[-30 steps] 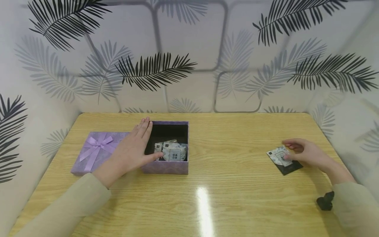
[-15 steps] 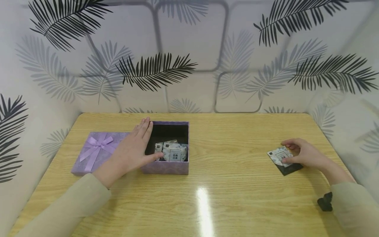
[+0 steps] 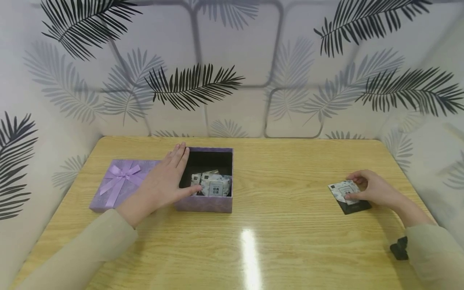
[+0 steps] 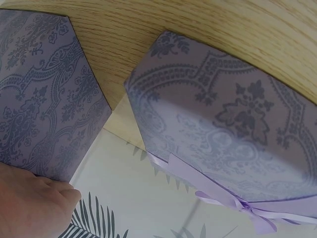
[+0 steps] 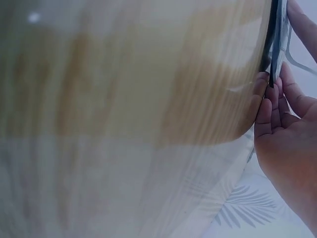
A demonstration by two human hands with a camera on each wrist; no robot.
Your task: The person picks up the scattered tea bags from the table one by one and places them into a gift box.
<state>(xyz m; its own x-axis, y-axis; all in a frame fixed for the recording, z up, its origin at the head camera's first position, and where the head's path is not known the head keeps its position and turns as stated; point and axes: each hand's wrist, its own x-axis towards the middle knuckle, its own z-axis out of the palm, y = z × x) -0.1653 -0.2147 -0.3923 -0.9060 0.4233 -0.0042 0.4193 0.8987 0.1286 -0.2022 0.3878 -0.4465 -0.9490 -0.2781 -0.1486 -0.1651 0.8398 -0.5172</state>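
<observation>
An uncovered purple gift box (image 3: 204, 204) with a black inside stands left of centre. Several white patterned tea packets (image 3: 216, 186) lie in it. My left hand (image 3: 163, 175) rests along the box's left side, its fingers straight at the rim and its thumb over the front corner. In the left wrist view, part of that hand (image 4: 37, 203) shows beside the box's patterned wall (image 4: 44, 89). On the right, my right hand (image 3: 377, 191) pinches a white tea packet (image 3: 342, 190) between thumb and fingers. A black flat packet (image 3: 355, 207) lies under it.
The purple lid (image 3: 121, 181), tied with a lilac ribbon bow, lies left of the box, partly behind my left hand. A small black object (image 3: 399, 248) sits near my right sleeve. Leaf-patterned cloth (image 3: 232, 108) stands behind the wooden table (image 3: 290, 241).
My right thumb has drawn in slightly on the white tea packet, which stays almost in place. My left hand and the box keep still; the head view shifts a little.
</observation>
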